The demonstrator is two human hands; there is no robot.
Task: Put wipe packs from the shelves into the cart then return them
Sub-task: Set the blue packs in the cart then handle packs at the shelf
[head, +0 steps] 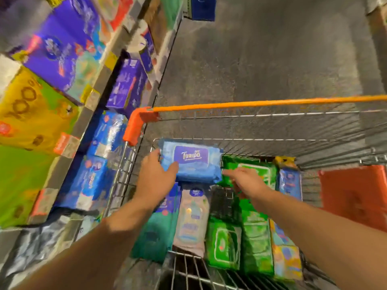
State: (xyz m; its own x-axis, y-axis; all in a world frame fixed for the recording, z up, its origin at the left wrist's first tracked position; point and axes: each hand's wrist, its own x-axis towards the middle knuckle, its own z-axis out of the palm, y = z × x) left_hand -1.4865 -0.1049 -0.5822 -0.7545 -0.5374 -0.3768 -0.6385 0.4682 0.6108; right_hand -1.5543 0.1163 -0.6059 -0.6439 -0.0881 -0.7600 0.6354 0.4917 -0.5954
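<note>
Both arms reach into the cart (272, 141) from the bottom of the frame. The left hand (156, 178) grips the blue pack (194, 164) at its left end, thumb on top and fingers curled round the edge. That pack sits in the middle of the frame, above the other packs in the cart, with a purple "Tempo" label facing up. The right hand (246, 182) is just right of it, touching the blue pack's right end with the fingertips, over a green pack (257, 170). It's pretty blurry, so I can't tell if that hand is actually gripping anything.

Lower in the cart there's a row of packs lying side by side: a teal one (155, 233), a pale one (192, 220), more green ones (225, 243), and a multicoloured one (284, 254) on the right. The orange handle (261, 103) runs across the middle right of the frame. Shelves (98, 84) fill the left side, stacked with purple boxes (65, 49), a yellow pack (31, 114) and blue packs (100, 164) down low. Grey floor (261, 55) takes up the upper right.
</note>
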